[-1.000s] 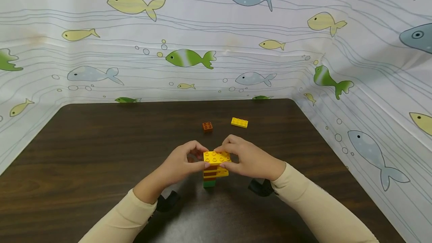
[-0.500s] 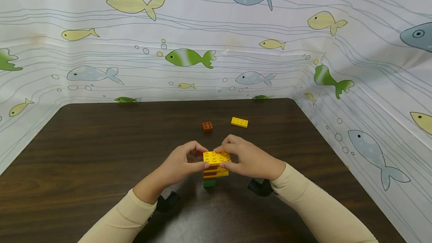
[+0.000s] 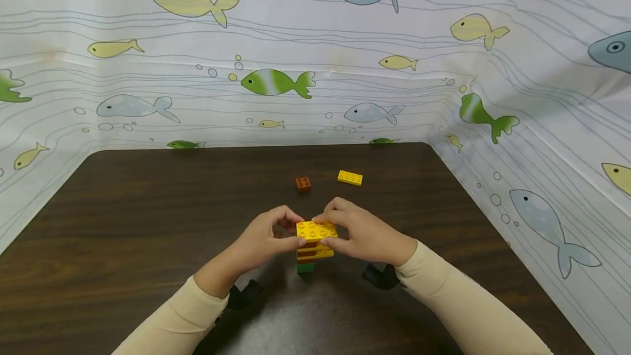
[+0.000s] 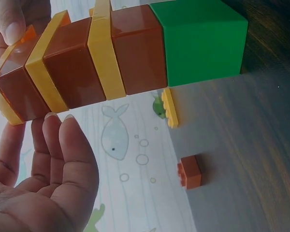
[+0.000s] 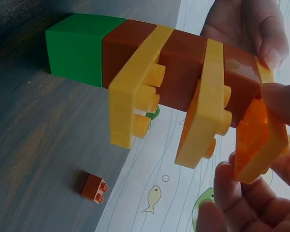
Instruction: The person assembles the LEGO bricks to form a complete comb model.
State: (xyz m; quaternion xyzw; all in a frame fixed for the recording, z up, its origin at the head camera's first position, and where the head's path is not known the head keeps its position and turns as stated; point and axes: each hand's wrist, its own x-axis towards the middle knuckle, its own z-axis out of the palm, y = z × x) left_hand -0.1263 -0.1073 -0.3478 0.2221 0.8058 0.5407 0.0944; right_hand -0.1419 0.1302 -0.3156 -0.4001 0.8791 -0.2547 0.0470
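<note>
A tower of toy building bricks stands upright on the table, with a green block (image 4: 205, 46) at its foot. Above that, brown bricks (image 4: 70, 63) alternate with thin yellow bricks (image 5: 203, 111) that jut out toward the right. The topmost yellow brick (image 3: 315, 230) lies flat, studs up. My left hand (image 3: 258, 239) pinches its left end, thumb at the near side and index finger at the far side. Its other fingers are bent beside the tower. At the overhanging right end, my right hand (image 3: 367, 230) grips the same brick between thumb and fingers.
Farther back on the dark wood table (image 3: 148, 207) lie a loose brown brick (image 3: 303, 184) and, to its right, a loose yellow brick (image 3: 350, 178). A white curtain (image 3: 296, 26) printed with fish encloses the back and sides.
</note>
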